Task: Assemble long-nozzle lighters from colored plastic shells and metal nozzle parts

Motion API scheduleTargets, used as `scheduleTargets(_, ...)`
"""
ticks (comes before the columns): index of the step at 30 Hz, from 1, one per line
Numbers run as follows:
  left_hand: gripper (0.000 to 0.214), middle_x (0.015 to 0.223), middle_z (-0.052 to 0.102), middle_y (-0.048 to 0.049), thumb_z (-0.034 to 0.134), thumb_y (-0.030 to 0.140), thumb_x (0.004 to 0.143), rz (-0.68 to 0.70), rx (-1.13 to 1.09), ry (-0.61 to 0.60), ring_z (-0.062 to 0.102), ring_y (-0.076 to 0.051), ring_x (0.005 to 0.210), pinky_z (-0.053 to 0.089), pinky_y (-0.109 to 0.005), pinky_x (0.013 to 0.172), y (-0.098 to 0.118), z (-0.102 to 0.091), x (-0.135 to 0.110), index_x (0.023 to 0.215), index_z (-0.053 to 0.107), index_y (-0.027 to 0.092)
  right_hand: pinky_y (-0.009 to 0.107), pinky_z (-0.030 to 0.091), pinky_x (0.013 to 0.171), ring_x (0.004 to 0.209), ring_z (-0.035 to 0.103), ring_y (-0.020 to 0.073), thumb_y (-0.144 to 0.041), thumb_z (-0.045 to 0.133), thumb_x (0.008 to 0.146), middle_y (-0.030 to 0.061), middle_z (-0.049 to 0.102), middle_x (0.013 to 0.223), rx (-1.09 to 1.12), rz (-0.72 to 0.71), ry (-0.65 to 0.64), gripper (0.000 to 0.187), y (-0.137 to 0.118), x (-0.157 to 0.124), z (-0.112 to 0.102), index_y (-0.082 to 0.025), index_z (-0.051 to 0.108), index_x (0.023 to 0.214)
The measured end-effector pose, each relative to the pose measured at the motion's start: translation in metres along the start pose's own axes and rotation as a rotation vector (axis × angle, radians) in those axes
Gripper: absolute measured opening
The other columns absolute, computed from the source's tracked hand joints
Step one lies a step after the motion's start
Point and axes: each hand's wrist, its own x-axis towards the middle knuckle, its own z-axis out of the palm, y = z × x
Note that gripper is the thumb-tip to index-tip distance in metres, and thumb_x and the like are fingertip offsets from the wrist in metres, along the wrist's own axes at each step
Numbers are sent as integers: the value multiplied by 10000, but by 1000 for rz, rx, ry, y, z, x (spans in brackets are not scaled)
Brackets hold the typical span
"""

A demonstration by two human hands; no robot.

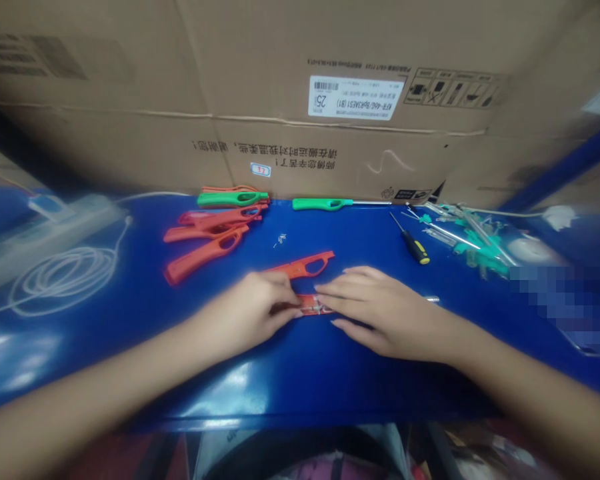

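My left hand [265, 303] pinches the left end of an orange-red lighter casing [309, 305], whose inside faces up with small parts in it. My right hand [375, 310] covers the right end of that casing, its fingers closed in on it and the thumb on the near side. A thin metal tip [433, 299] shows beyond my right hand. Just behind the casing lies another orange-red casing half [313, 265] with a trigger loop, partly hidden by my left hand.
Several orange-red casing halves [205, 253] and a green one [230, 199] lie at left. Near the cardboard [260, 87] is a green lighter [320, 204]. Small screws [281, 239], a screwdriver [416, 248], metal tubes with green parts [475, 240] and a coiled cable [65, 280] surround the work.
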Motion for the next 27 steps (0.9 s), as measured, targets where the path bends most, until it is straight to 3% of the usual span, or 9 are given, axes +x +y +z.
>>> scheduleTargets(2, 149, 911, 703, -49, 663, 193, 936, 8, -15, 5, 671, -165, 805, 521, -288, 769, -1, 0, 0, 1010, 792, 186, 428, 445, 966, 1095, 604, 233, -272, 508, 1014, 99, 688, 1208, 7, 42, 64, 274, 1, 3, 4, -177, 670, 1213)
scheduleTargets(5, 144, 927, 703, -51, 662, 189, 934, 16, -22, 15, 673, -168, 820, 526, -288, 773, 0, 1, 0, 1010, 785, 185, 392, 442, 827, 963, 571, 239, -319, 567, 986, 105, 655, 1092, 9, 102, 51, 219, 4, 6, 9, -167, 673, 1104)
scheduleTargets(13, 163, 929, 698, -57, 645, 198, 944, 15, -15, 17, 670, -172, 811, 533, -290, 764, 0, 4, -1, 1029, 783, 185, 357, 432, 826, 937, 567, 219, -270, 538, 1003, 80, 642, 1019, 125, 159, 29, 140, 5, 9, 15, -176, 617, 1070)
scheduleTargets(20, 207, 914, 689, -64, 608, 229, 976, 30, 30, 2, 670, -170, 799, 538, -295, 781, 1, 5, -3, 1059, 794, 193, 353, 417, 780, 872, 546, 221, -262, 475, 1029, 96, 645, 979, -76, 75, 37, 203, 2, 10, 16, -141, 638, 1027)
scheduleTargets(27, 213, 916, 682, -64, 600, 241, 984, 25, 41, -4, 665, -172, 798, 539, -309, 799, -1, 7, -3, 1043, 797, 186, 364, 309, 693, 800, 493, 212, -187, 456, 1027, 82, 657, 934, -324, -76, 39, 231, -4, 8, 14, -135, 677, 1067)
